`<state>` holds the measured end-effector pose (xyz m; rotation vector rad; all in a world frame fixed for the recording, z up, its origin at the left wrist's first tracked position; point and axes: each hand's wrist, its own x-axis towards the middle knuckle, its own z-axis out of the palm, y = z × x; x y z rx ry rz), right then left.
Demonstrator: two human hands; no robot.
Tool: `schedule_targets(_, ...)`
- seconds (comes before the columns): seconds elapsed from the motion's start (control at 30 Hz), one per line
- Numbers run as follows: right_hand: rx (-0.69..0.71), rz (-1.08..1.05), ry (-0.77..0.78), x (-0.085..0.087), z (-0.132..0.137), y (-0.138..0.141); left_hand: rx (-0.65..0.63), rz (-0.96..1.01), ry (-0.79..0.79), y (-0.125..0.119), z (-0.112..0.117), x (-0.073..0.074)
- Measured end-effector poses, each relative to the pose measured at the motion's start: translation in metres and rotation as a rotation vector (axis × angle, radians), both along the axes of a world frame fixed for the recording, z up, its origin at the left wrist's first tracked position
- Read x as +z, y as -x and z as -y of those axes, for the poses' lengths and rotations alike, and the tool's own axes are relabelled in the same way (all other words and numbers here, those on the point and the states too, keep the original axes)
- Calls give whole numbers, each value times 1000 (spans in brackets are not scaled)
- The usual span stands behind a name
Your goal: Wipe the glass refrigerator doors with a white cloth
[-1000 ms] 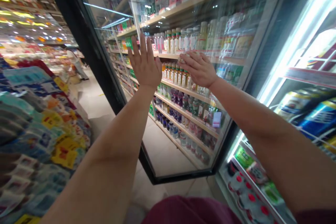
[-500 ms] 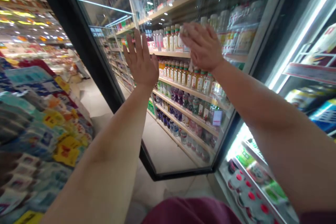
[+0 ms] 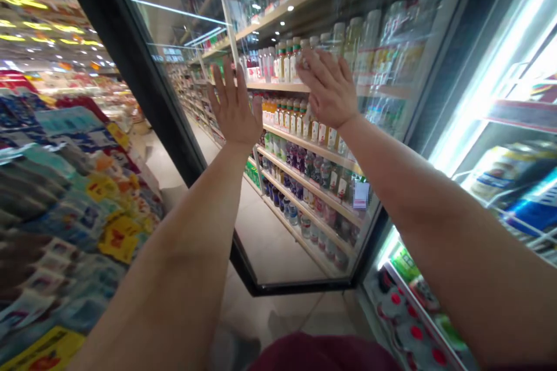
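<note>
The glass door (image 3: 287, 278) of an upright cooler stands swung out in front of me. Against its pane my left hand (image 3: 236, 107) lies flat, fingers spread and nothing in it. My right hand (image 3: 328, 87) is at the pane too, further right, its fingers together and bent over a pale cloth (image 3: 310, 113). Most of that cloth is hidden under the palm; only a small edge hangs out below. Through or in the glass, shelves of bottled drinks (image 3: 300, 119) show behind both hands.
The lit cooler interior with bottles (image 3: 402, 313) and a wire rack (image 3: 531, 226) is on the right. A black frame (image 3: 139, 81) edges the door. To the left stands a display of packaged goods (image 3: 82, 214), with tiled floor (image 3: 163, 156) beyond it.
My right hand has slid a little down and left across the glass with the cloth. The left hand stays flat in nearly the same place. My view has shifted slightly.
</note>
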<state>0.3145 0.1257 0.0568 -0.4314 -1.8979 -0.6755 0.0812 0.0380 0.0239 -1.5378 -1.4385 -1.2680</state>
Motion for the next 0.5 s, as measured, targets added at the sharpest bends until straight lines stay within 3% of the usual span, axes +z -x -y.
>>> schedule_targets(0.1, -66, -231, -13, -4, -1, 2, -68, -72, 72, 2, 6, -7)
schedule_targets(0.23, -60, -125, 0, -6, 7, 1, -76, -94, 50, 9, 18, -15)
schedule_targets(0.37, -59, -81, 23, -2, 13, -4, 50, 6, -22, 21, 32, -39)
schedule_targets(0.5, -45, -102, 14, -6, 17, -3, 74, 65, -19, 25, 37, -56)
